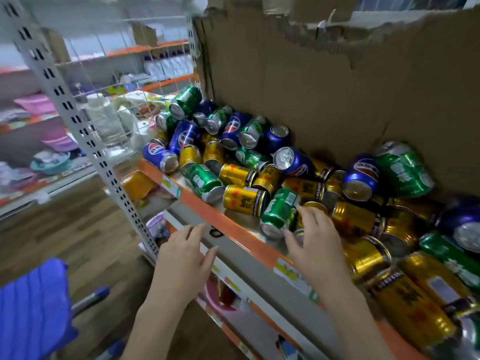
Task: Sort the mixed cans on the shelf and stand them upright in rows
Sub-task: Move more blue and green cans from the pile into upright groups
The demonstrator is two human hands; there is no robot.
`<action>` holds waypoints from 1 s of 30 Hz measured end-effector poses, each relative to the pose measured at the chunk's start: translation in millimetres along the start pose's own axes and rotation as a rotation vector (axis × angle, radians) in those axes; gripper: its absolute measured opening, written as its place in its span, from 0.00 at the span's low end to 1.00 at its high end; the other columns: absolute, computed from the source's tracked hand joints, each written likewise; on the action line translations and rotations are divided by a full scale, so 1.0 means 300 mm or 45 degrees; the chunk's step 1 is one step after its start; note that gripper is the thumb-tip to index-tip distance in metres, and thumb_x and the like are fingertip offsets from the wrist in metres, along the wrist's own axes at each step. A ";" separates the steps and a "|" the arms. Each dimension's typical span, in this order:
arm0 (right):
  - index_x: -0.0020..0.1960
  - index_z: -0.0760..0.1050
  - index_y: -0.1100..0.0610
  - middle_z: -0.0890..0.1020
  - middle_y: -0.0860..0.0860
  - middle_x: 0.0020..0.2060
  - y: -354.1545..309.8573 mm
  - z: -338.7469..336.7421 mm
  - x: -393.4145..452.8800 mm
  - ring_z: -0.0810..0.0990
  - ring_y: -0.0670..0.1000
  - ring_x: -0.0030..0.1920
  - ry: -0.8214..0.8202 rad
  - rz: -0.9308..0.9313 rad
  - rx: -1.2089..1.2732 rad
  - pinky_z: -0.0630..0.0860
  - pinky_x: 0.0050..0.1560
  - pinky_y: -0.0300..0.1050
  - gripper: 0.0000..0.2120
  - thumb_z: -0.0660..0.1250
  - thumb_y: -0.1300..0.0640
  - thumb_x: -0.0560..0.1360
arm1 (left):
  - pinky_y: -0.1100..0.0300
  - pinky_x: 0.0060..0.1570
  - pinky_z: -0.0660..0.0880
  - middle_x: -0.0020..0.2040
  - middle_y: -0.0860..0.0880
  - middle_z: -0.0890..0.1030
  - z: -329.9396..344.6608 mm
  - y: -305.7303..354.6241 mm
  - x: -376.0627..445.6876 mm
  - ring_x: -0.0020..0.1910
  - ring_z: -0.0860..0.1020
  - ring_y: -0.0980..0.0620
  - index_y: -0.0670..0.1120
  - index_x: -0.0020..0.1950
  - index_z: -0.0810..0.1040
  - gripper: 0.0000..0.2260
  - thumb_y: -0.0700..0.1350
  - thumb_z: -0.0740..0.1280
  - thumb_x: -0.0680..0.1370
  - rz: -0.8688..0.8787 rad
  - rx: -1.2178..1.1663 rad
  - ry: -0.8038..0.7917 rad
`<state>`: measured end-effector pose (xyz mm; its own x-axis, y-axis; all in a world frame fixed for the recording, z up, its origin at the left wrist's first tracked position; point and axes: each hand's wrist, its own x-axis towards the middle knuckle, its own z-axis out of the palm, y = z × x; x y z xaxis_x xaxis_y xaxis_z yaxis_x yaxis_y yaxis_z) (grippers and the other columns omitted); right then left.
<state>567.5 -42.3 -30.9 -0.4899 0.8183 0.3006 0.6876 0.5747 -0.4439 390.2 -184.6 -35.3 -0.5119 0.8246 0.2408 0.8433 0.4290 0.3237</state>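
Observation:
A jumbled heap of cans lies on the shelf (226, 219) with the orange front edge: several blue cola cans (185, 136), green cans (204, 181) and gold cans (242, 197), nearly all on their sides. My right hand (315, 239) reaches over the shelf edge, fingers spread, fingertips at a lying green can (279, 213) and a gold can behind it; a clear grip is not visible. My left hand (185, 252) hovers in front of the shelf edge, fingers relaxed and holding nothing.
A torn cardboard sheet (324, 79) backs the shelf. A white perforated upright (78, 120) stands at the shelf's left end, with wire baskets of goods behind. Lower shelves (233, 289) hold packaged items. A blue plastic object (33, 310) sits at lower left over a wooden floor.

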 end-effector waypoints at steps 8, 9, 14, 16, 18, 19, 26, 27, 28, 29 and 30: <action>0.68 0.68 0.59 0.73 0.54 0.63 -0.108 0.139 0.177 0.68 0.54 0.65 -0.080 0.044 -0.032 0.64 0.65 0.49 0.24 0.67 0.54 0.74 | 0.59 0.60 0.68 0.67 0.51 0.70 0.037 -0.154 0.185 0.63 0.71 0.52 0.49 0.73 0.63 0.25 0.57 0.59 0.78 0.008 -0.026 -0.102; 0.68 0.68 0.59 0.73 0.54 0.62 -0.113 0.150 0.198 0.69 0.54 0.64 -0.065 0.065 -0.037 0.65 0.65 0.49 0.24 0.67 0.54 0.74 | 0.58 0.59 0.69 0.67 0.51 0.70 0.034 -0.164 0.230 0.62 0.72 0.52 0.48 0.73 0.63 0.25 0.57 0.59 0.78 0.039 -0.035 -0.106; 0.71 0.64 0.56 0.70 0.51 0.65 -0.153 0.166 0.276 0.65 0.50 0.66 0.045 0.268 -0.099 0.61 0.67 0.44 0.24 0.63 0.53 0.76 | 0.51 0.46 0.76 0.56 0.43 0.79 0.011 -0.206 0.486 0.51 0.78 0.41 0.40 0.64 0.74 0.23 0.48 0.72 0.72 0.292 -0.070 -0.076; 0.72 0.63 0.55 0.68 0.50 0.66 -0.161 0.161 0.286 0.64 0.49 0.67 0.083 0.345 -0.116 0.60 0.68 0.43 0.25 0.63 0.52 0.77 | 0.51 0.43 0.76 0.54 0.42 0.80 -0.002 -0.191 0.584 0.48 0.79 0.40 0.40 0.62 0.76 0.23 0.46 0.74 0.71 0.370 -0.102 -0.084; 0.72 0.61 0.54 0.67 0.50 0.67 -0.153 0.146 0.283 0.63 0.49 0.68 0.126 0.452 -0.139 0.60 0.68 0.43 0.26 0.62 0.51 0.77 | 0.50 0.46 0.76 0.57 0.42 0.78 -0.001 -0.143 0.665 0.51 0.78 0.40 0.40 0.65 0.74 0.23 0.47 0.72 0.72 0.489 -0.129 -0.087; 0.72 0.61 0.54 0.67 0.50 0.67 -0.142 0.139 0.272 0.63 0.49 0.68 0.148 0.516 -0.155 0.60 0.68 0.44 0.26 0.62 0.51 0.77 | 0.50 0.48 0.75 0.60 0.43 0.77 0.009 -0.111 0.693 0.54 0.77 0.40 0.41 0.67 0.72 0.24 0.48 0.70 0.73 0.546 -0.155 -0.094; 0.71 0.63 0.55 0.68 0.51 0.66 -0.049 0.057 0.116 0.66 0.51 0.67 0.340 0.888 -0.300 0.65 0.66 0.46 0.25 0.63 0.50 0.76 | 0.49 0.65 0.65 0.72 0.44 0.62 0.133 0.194 0.768 0.67 0.64 0.42 0.50 0.75 0.58 0.30 0.54 0.65 0.76 0.914 -0.312 -0.267; 0.71 0.63 0.55 0.68 0.50 0.67 -0.037 0.046 0.097 0.65 0.50 0.67 0.369 0.935 -0.312 0.64 0.66 0.45 0.26 0.62 0.49 0.76 | 0.48 0.66 0.63 0.73 0.45 0.59 0.148 0.234 0.783 0.69 0.60 0.41 0.51 0.76 0.54 0.32 0.54 0.65 0.76 0.932 -0.261 -0.285; 0.72 0.62 0.54 0.67 0.50 0.67 -0.027 0.037 0.080 0.65 0.50 0.68 0.394 0.971 -0.324 0.64 0.66 0.44 0.26 0.62 0.49 0.77 | 0.46 0.67 0.61 0.74 0.45 0.56 0.161 0.268 0.799 0.70 0.57 0.40 0.52 0.76 0.52 0.33 0.55 0.65 0.76 0.928 -0.220 -0.304; 0.72 0.62 0.54 0.67 0.50 0.67 -0.015 0.032 0.066 0.64 0.50 0.68 0.412 0.996 -0.333 0.63 0.67 0.44 0.26 0.62 0.49 0.77 | 0.44 0.66 0.61 0.75 0.45 0.54 0.173 0.295 0.814 0.71 0.56 0.39 0.53 0.76 0.51 0.34 0.55 0.65 0.75 0.905 -0.196 -0.333; 0.71 0.63 0.54 0.68 0.50 0.67 -0.007 0.028 0.056 0.65 0.50 0.68 0.428 1.015 -0.341 0.63 0.67 0.44 0.25 0.62 0.49 0.77 | 0.43 0.66 0.62 0.74 0.44 0.54 0.183 0.319 0.826 0.71 0.56 0.38 0.52 0.76 0.50 0.35 0.56 0.65 0.75 0.864 -0.190 -0.374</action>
<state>553.3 -29.8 -32.1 0.3384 0.9106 0.2372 0.8780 -0.2150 -0.4276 352.9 81.0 5.0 0.1944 0.9634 0.1845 0.9162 -0.2455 0.3166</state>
